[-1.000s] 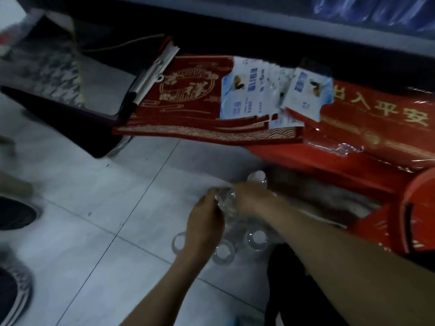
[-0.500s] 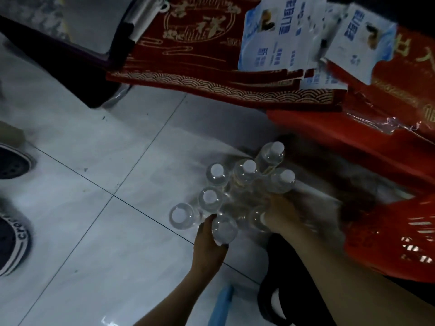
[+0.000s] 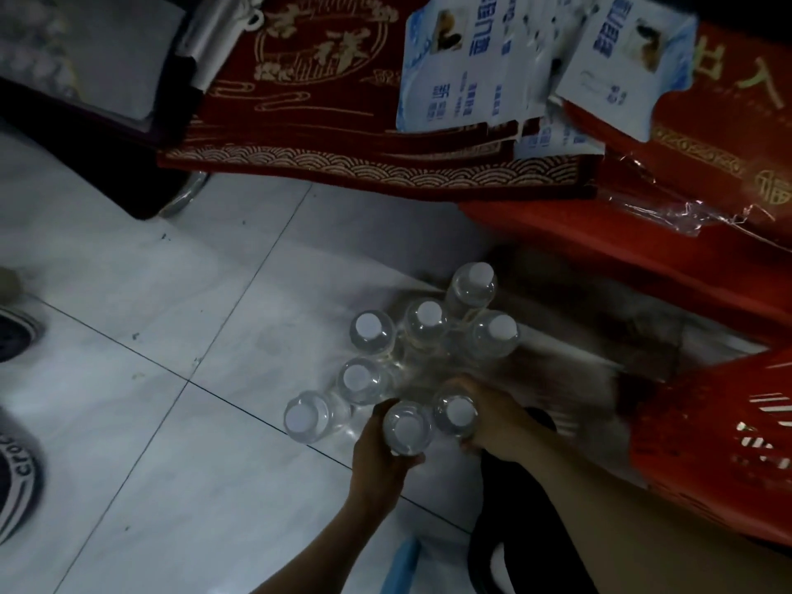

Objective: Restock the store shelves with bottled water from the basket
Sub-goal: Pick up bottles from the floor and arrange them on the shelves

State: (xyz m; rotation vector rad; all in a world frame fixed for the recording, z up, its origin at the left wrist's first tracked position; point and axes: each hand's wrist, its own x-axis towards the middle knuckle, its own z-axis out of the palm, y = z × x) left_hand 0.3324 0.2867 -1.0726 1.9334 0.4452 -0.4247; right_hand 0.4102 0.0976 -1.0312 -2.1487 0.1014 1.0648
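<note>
Several clear water bottles with white caps stand upright in a cluster [image 3: 418,332] on the pale tiled floor. My left hand [image 3: 381,463] is wrapped around the nearest bottle [image 3: 406,428] in the cluster. Just to its right, my right hand [image 3: 497,420] grips a second bottle [image 3: 456,413]. A red plastic basket [image 3: 728,439] with slotted walls sits at the right edge, close to my right forearm.
Red mats with gold patterns [image 3: 364,122] and blue-white packets [image 3: 480,57] overhang the floor at the top. A dark chair with a metal leg [image 3: 184,199] is upper left. Shoes [image 3: 17,478] lie at the left edge. A blue object [image 3: 403,563] lies by my arms.
The view has tilted down and closer to the bottles. My hands dropped from the top of the cluster to the two nearest bottles and closed on them.
</note>
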